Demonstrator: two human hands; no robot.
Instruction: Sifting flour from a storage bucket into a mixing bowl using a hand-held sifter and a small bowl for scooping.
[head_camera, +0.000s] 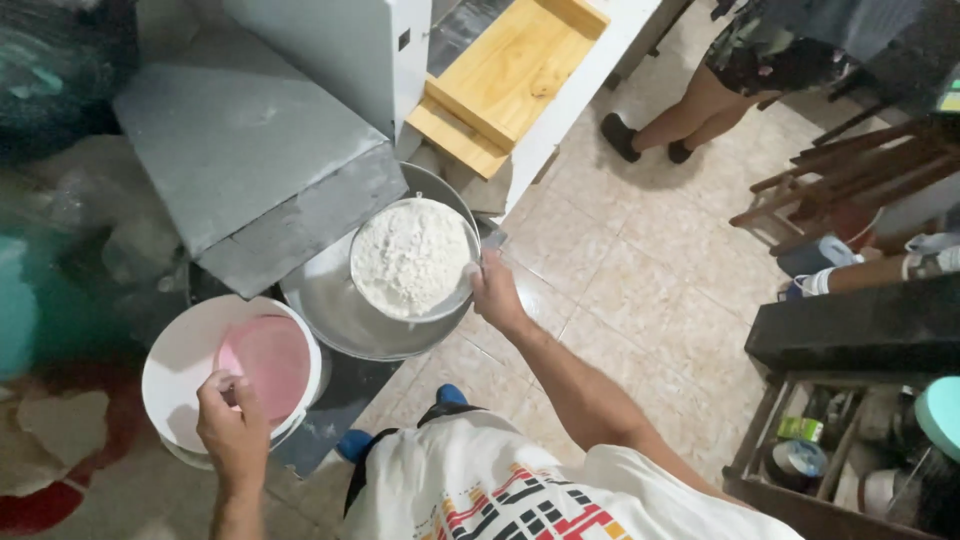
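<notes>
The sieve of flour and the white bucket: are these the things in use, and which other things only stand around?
In use:
right hand holding sieve of flour
metal bowl under it
left hand on white bucket
pink lid inside

Standing around:
wooden tray
wooden chair
crate of tape rolls

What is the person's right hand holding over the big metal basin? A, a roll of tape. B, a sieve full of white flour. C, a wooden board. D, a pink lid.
B: the right hand grips the rim of a round sieve heaped with white flour, above the metal basin.
</notes>
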